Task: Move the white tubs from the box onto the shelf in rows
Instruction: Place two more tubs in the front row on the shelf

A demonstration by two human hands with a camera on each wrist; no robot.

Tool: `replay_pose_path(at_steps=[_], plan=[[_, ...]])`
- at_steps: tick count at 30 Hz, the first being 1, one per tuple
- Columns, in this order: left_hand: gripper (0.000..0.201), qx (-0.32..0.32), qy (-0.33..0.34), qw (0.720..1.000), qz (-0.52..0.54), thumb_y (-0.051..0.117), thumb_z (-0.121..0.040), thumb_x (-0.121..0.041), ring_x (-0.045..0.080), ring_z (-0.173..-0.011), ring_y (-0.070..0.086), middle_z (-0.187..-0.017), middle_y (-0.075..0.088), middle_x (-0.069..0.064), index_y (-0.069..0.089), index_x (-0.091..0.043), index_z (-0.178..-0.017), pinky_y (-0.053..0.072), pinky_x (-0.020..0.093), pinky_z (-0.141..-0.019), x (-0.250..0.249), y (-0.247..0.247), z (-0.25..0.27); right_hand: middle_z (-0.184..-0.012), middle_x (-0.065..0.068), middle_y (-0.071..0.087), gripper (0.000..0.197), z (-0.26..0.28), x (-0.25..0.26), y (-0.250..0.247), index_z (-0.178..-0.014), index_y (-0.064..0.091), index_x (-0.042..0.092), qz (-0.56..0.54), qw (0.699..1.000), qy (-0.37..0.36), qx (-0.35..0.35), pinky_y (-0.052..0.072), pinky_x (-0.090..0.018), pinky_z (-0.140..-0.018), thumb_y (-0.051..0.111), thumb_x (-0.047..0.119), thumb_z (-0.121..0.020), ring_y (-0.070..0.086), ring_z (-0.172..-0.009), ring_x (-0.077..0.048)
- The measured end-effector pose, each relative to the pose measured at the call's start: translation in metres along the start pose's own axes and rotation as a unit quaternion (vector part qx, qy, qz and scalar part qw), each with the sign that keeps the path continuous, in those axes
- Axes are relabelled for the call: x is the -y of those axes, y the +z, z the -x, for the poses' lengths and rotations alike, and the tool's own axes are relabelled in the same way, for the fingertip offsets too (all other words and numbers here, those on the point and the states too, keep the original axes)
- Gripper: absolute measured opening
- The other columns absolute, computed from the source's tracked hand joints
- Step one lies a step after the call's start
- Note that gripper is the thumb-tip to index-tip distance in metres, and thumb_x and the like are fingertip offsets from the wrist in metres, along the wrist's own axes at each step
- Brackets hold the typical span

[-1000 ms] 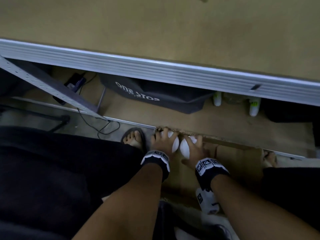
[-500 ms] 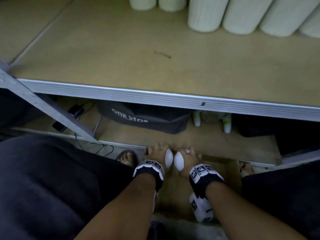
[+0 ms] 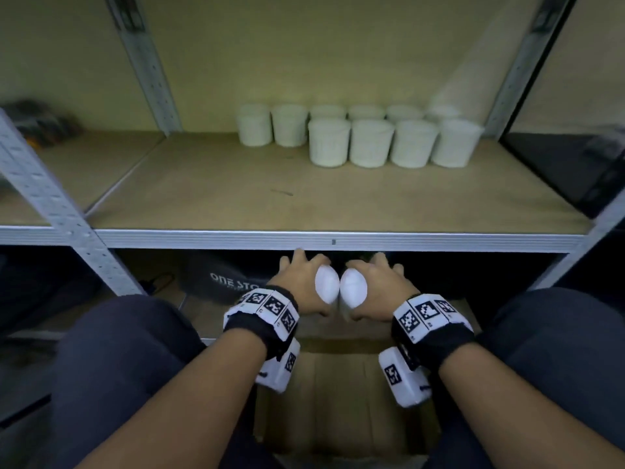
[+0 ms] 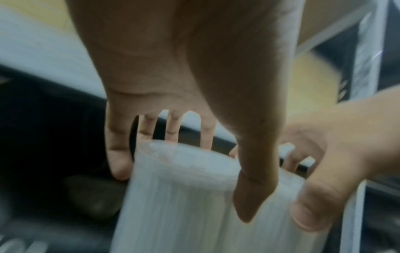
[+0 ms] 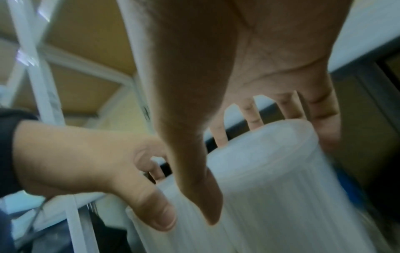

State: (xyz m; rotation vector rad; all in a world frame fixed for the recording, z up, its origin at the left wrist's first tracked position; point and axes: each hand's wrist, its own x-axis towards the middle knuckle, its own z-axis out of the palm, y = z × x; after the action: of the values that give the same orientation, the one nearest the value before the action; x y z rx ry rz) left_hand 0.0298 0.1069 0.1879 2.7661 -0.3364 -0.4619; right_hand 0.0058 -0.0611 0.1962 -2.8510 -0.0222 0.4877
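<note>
A grey upright (image 3: 50,201) stands at the far left of the shelf (image 3: 209,194). Below the shelf's front edge, the left hand (image 3: 301,286) grips one white tub (image 3: 326,288) from above, thumb and fingers spread down its ribbed sides. Just beside it, nearly touching, the right hand (image 3: 375,287) grips a second tub (image 3: 353,292) the same way. Under the wrists lies the cardboard box (image 3: 338,397). Toward the shelf's back right, more tubs (image 3: 372,142) stand upright in two rows.

black wristbands (image 3: 262,328), white coded tags, dark trousers (image 3: 111,360).
</note>
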Motion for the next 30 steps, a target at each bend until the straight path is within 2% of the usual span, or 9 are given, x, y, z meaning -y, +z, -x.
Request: replay_pose_path(at_steps=[3, 6, 9, 13, 17, 21, 26, 30], plan=[[0.085, -0.034, 0.032, 0.999, 0.004, 0.077, -0.06, -0.043, 0.032, -0.121, 0.035, -0.127, 0.036, 0.005, 0.036, -0.035, -0.134, 0.043, 0.04, -0.09, -0.012, -0.032, 0.019, -0.133, -0.001, 0.031, 0.086, 0.023, 0.0, -0.032, -0.136, 0.033, 0.041, -0.024, 0.999, -0.013, -0.035, 0.044, -0.046, -0.097, 0.075, 0.042, -0.061, 0.035, -0.123, -0.037], [0.08, -0.085, 0.056, 0.995, 0.012, 0.077, -0.061, -0.042, 0.031, -0.119, 0.042, -0.126, 0.046, 0.007, 0.041, -0.033, -0.131, 0.04, 0.035, -0.093, -0.022, -0.062, 0.033, -0.126, 0.001, 0.043, 0.079, 0.039, 0.004, -0.062, -0.127, 0.041, 0.039, -0.051, 0.994, -0.038, -0.095, 0.045, -0.041, -0.095, 0.072, 0.045, -0.055, 0.043, -0.121, -0.034], [0.082, -0.135, 0.065, 0.988, 0.029, 0.076, -0.055, -0.049, 0.028, -0.121, 0.043, -0.129, 0.047, 0.004, 0.043, -0.036, -0.129, 0.043, 0.036, -0.099, -0.026, -0.089, 0.039, -0.128, -0.001, 0.05, 0.076, 0.051, 0.011, -0.09, -0.128, 0.046, 0.029, -0.059, 0.985, -0.06, -0.148, 0.039, -0.036, -0.099, 0.076, 0.041, -0.059, 0.047, -0.12, -0.028], [0.076, -0.173, 0.061, 0.983, 0.026, 0.076, -0.058, -0.052, 0.026, -0.117, 0.046, -0.123, 0.05, 0.003, 0.05, -0.033, -0.126, 0.043, 0.035, -0.093, -0.031, -0.116, 0.035, -0.132, -0.002, 0.052, 0.072, 0.055, 0.019, -0.117, -0.129, 0.05, 0.025, -0.062, 0.975, -0.072, -0.2, 0.037, -0.035, -0.102, 0.077, 0.041, -0.064, 0.048, -0.123, -0.024], [0.072, -0.208, 0.059, 0.975, 0.043, 0.076, -0.058, -0.05, 0.026, -0.116, 0.047, -0.122, 0.052, 0.003, 0.054, -0.03, -0.123, 0.046, 0.037, -0.092, -0.032, -0.13, 0.022, -0.135, -0.001, 0.052, 0.071, 0.04, 0.02, -0.128, -0.131, 0.054, 0.025, -0.081, 0.967, -0.077, -0.229, 0.037, -0.036, -0.106, 0.077, 0.041, -0.065, 0.047, -0.126, -0.022], [0.065, -0.219, 0.053, 0.972, 0.071, 0.078, -0.061, -0.045, 0.025, -0.119, 0.046, -0.124, 0.052, 0.003, 0.057, -0.028, -0.121, 0.042, 0.032, -0.088, -0.033, -0.128, 0.002, -0.142, -0.004, 0.044, 0.072, 0.01, 0.015, -0.125, -0.131, 0.056, 0.027, -0.115, 0.965, -0.06, -0.227, 0.037, -0.038, -0.11, 0.078, 0.041, -0.064, 0.042, -0.132, -0.026], [0.058, -0.222, 0.048, 0.969, 0.094, 0.074, -0.068, -0.042, 0.026, -0.125, 0.044, -0.133, 0.05, -0.001, 0.058, -0.023, -0.121, 0.042, 0.036, -0.1, -0.031, -0.117, -0.018, -0.144, -0.004, 0.047, 0.062, -0.018, 0.008, -0.118, -0.131, 0.058, 0.022, -0.114, 0.964, -0.053, -0.232, 0.032, -0.038, -0.114, 0.071, 0.041, -0.074, 0.042, -0.134, -0.025], [0.059, -0.213, 0.052, 0.972, 0.087, 0.072, -0.073, -0.041, 0.027, -0.127, 0.041, -0.137, 0.047, -0.001, 0.055, -0.022, -0.125, 0.038, 0.037, -0.103, -0.03, -0.117, -0.022, -0.149, -0.004, 0.042, 0.062, -0.027, 0.007, -0.12, -0.134, 0.054, 0.022, -0.099, 0.967, -0.054, -0.229, 0.027, -0.038, -0.117, 0.068, 0.039, -0.076, 0.04, -0.137, -0.022]])
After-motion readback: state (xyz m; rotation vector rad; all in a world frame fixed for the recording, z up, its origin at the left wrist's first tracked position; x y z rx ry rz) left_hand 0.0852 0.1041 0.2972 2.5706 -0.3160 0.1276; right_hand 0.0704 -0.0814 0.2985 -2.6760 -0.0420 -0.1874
